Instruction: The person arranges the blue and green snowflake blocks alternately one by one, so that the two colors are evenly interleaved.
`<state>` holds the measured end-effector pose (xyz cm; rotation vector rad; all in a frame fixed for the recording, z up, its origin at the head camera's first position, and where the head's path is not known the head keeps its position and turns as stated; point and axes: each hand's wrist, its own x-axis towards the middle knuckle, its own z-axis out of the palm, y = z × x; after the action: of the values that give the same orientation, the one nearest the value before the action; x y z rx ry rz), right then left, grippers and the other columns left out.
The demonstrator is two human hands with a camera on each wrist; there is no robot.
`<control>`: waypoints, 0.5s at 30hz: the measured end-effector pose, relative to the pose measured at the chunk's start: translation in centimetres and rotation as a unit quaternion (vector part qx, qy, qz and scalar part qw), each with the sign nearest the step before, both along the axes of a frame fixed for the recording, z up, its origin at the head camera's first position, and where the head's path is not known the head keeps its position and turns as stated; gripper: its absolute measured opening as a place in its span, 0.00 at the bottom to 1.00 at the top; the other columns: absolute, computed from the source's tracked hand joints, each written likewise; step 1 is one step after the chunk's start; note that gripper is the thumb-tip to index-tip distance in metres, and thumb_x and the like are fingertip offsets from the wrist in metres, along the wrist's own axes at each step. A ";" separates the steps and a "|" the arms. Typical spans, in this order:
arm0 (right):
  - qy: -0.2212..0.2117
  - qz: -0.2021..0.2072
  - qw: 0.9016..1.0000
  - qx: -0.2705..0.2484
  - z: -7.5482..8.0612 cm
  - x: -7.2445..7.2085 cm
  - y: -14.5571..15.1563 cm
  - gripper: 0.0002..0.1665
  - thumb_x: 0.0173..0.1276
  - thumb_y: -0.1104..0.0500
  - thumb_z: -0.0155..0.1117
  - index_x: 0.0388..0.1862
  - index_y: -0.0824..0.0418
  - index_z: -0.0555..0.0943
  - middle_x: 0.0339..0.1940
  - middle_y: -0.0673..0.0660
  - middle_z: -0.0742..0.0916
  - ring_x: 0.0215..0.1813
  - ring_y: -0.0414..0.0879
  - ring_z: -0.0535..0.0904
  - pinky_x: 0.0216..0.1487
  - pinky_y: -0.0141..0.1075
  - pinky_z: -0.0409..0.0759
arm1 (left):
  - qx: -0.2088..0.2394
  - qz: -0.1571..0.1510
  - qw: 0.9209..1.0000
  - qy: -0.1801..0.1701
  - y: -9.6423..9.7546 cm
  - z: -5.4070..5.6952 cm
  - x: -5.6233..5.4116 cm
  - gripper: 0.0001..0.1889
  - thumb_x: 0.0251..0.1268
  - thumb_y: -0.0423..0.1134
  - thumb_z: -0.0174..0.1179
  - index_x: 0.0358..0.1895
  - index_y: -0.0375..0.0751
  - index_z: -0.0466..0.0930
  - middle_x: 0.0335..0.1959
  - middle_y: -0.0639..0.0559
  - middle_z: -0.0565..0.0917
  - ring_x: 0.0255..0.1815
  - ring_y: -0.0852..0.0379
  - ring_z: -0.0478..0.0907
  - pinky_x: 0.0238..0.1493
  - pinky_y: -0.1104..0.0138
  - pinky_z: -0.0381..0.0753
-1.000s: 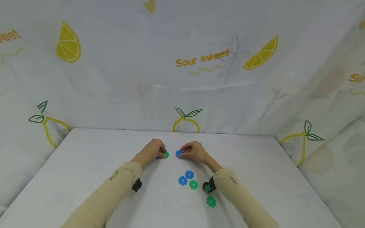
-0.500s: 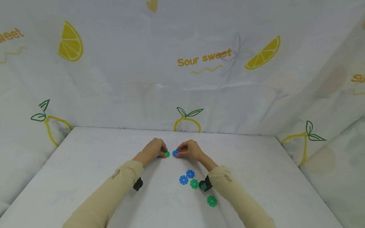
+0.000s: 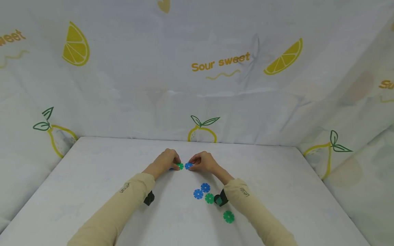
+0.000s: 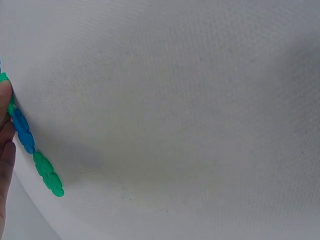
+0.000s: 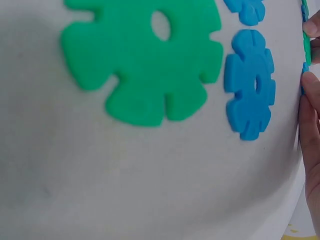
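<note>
In the head view my left hand (image 3: 166,160) pinches a green notched snowflake disc (image 3: 181,166) over the far middle of the table. The left wrist view has a blue disc (image 4: 22,131) and another green disc (image 4: 48,174) trailing from it in a line; the hand hides most of these from the head. Facing it, my right hand (image 3: 205,162) pinches a blue notched disc (image 3: 187,166) between thumb and fingers. The two held discs stand edge to edge, very close together.
Nearer me on the white table (image 3: 101,191) lie two blue discs (image 3: 198,194) side by side, a green disc (image 3: 209,198) beside them, and another green disc (image 3: 228,217) closer still. A dark wrist camera (image 3: 221,199) hangs under the right sleeve. White lemon-print cloth (image 3: 147,102) rises behind.
My right hand has moved left, bringing its blue disc from a visible gap right up to the green disc's edge. The left hand has stayed nearly still.
</note>
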<state>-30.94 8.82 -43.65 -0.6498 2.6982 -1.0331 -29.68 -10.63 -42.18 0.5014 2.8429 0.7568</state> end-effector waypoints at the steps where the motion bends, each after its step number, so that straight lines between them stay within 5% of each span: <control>1: 0.000 0.000 1.000 -0.002 0.0 0.0 0.0 0.13 0.55 0.63 0.75 0.40 0.65 0.86 0.34 0.54 0.88 0.32 0.39 0.79 0.35 0.26 0.76 | -0.002 0.000 1.000 0.000 0.0 0.0 0.0 0.09 0.49 0.31 0.72 0.36 0.35 0.87 0.34 0.48 0.86 0.40 0.53 0.81 0.47 0.62 0.80; 15: -0.006 -0.004 1.000 -0.001 0.2 0.0 -0.4 0.12 0.53 0.64 0.76 0.37 0.65 0.86 0.32 0.54 0.88 0.31 0.39 0.80 0.33 0.27 0.78 | -0.004 -0.003 1.000 -0.001 0.1 -0.1 -0.1 0.08 0.48 0.30 0.72 0.34 0.35 0.87 0.31 0.50 0.85 0.36 0.56 0.79 0.44 0.63 0.80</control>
<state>-30.90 8.37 -43.45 -0.6310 2.6931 -1.0379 -29.80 -10.54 -42.27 0.5063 2.8405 0.7438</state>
